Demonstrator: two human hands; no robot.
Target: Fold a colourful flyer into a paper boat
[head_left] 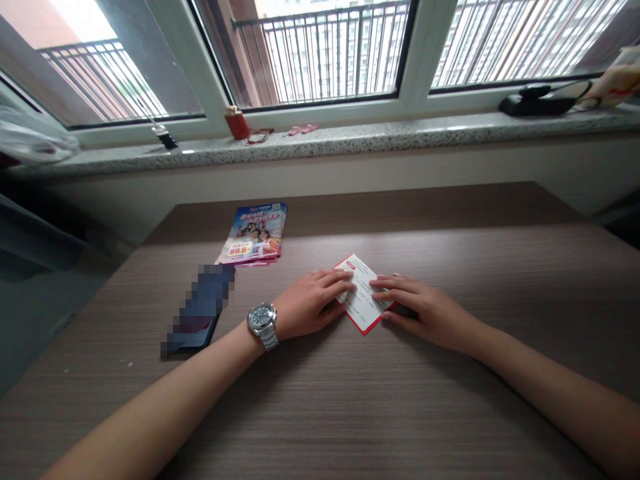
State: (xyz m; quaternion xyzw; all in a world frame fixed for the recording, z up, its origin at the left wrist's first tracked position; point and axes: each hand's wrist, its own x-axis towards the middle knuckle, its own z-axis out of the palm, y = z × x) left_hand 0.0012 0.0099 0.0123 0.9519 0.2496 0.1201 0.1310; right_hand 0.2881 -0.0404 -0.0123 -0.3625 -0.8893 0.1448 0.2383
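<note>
A small white paper card (364, 305) with printed lines and a red border lies on the table, turned so one corner points toward me. My left hand (317, 300), with a silver watch (262, 319) on its wrist, rests its outstretched fingertips on the card's left side. From the other side, the fingers of my right hand (417, 305) lie stretched over the card's right edge. Both hands press on it from above rather than grasp it. Parts of the card's left and right corners are hidden under the fingers.
A stack of colourful leaflets (257, 233) lies at the back left of the brown table (400, 413). Nearer me is a blurred dark flat object (205, 310). Along the granite windowsill (350, 143) stand a red container (237, 124), pink pieces (301, 130) and a black device (540, 101).
</note>
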